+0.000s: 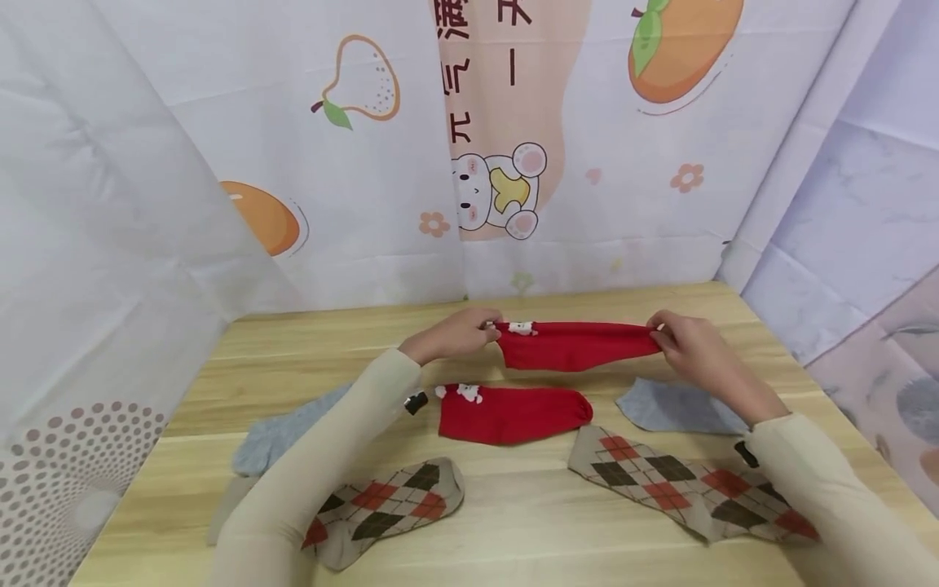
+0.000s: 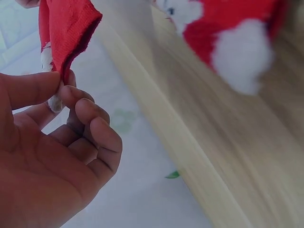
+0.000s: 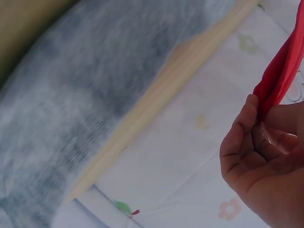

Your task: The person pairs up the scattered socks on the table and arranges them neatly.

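Observation:
A red sock (image 1: 579, 344) with a white animal figure near one end is stretched sideways above the back of the table. My left hand (image 1: 464, 333) pinches its left end between thumb and forefinger; the left wrist view shows that hand (image 2: 61, 142) at the sock's opening edge. At the other end my right hand (image 1: 685, 342) pinches the red fabric, and in the right wrist view the hand (image 3: 266, 152) holds the folded tip. Just in front, a matching red sock (image 1: 513, 416) lies flat on the table.
A grey-blue sock (image 1: 282, 432) lies partly under the left forearm, another grey-blue sock (image 1: 678, 408) below the right hand. Argyle socks lie nearer: one (image 1: 396, 501) at left, one (image 1: 660, 481) at right. The wooden table (image 1: 513, 522) ends at a printed curtain (image 1: 367, 179).

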